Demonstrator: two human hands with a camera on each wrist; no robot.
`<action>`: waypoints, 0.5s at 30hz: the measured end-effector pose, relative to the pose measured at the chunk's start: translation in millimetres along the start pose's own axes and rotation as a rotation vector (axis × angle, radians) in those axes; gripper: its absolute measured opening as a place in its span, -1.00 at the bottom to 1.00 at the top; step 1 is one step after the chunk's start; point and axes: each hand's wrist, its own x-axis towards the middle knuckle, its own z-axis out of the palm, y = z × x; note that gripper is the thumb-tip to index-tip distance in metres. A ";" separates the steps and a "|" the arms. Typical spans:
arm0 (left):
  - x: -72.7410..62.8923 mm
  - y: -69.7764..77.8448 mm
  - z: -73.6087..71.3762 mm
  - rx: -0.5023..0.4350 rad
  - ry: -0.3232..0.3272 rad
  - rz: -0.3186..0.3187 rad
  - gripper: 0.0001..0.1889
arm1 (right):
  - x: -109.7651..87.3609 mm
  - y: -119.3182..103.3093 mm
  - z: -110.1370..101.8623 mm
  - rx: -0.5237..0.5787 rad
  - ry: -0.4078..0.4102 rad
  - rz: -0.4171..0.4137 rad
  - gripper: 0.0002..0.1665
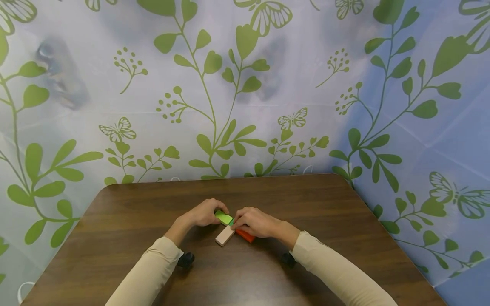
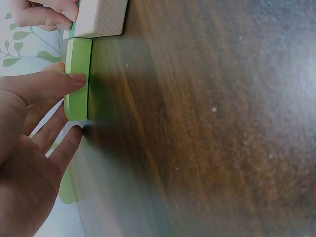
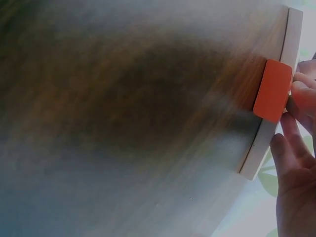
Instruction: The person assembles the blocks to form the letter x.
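Near the middle of the table, my left hand [image 1: 206,211] pinches a lime-green block [image 1: 223,217]. Its thumb lies on the block's face in the left wrist view, with the other fingers behind. Facing it, my right hand [image 1: 255,221] pinches a teal-green block [image 1: 231,222] at the point where the blocks meet; most of this block is hidden by the fingers. A pale wooden block [image 1: 224,235] points toward me from that point. Under the right hand an orange-red block [image 1: 245,236] sticks out, its rounded end [image 3: 273,91] showing in the right wrist view.
The blocks lie on a brown wood-grain table [image 1: 306,195]. Behind it hangs a pale curtain [image 1: 298,144] with green leaves and butterflies. A dark round device [image 1: 186,259] sits at the left wrist, another dark device [image 1: 289,259] at the right.
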 end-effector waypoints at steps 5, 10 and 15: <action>-0.5 0.4 0.7 0.002 -0.002 0.006 -0.69 | -0.2 0.4 0.3 0.002 0.000 0.004 -0.77; -1.1 0.5 0.6 0.002 -0.002 0.017 -0.68 | -0.4 0.8 0.9 -0.005 -0.007 0.014 -0.77; -1.6 2.2 0.4 -0.004 0.003 0.023 -0.68 | -0.4 0.8 0.5 -0.008 -0.009 0.013 -0.77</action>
